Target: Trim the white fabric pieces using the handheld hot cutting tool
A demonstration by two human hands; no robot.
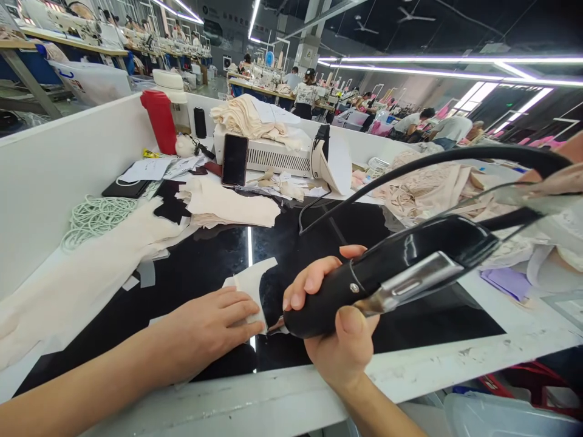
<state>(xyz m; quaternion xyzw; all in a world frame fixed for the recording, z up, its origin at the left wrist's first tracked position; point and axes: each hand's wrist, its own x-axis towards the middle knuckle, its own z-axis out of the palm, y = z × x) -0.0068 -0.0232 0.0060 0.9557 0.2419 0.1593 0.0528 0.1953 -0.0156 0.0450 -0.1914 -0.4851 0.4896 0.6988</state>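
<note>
My right hand [341, 328] is wrapped round a black handheld power tool [392, 267] with a metal lever and a cable at its rear. The tool's metal tip [277, 326] points left at the edge of a small cream fabric piece [252, 282]. That piece lies on the glossy black tabletop panel [209, 255]. My left hand [218, 321] rests palm down on the fabric, its fingers extended and lying flat near the tip.
Stacked cream fabric [232, 206], pale green cord [98, 218] and a long cream cloth [91, 273] lie at left. A phone [234, 159] leans on a white box [277, 156]. Beige garments [423, 188] are heaped at right. A black cable [410, 161] arches over the table.
</note>
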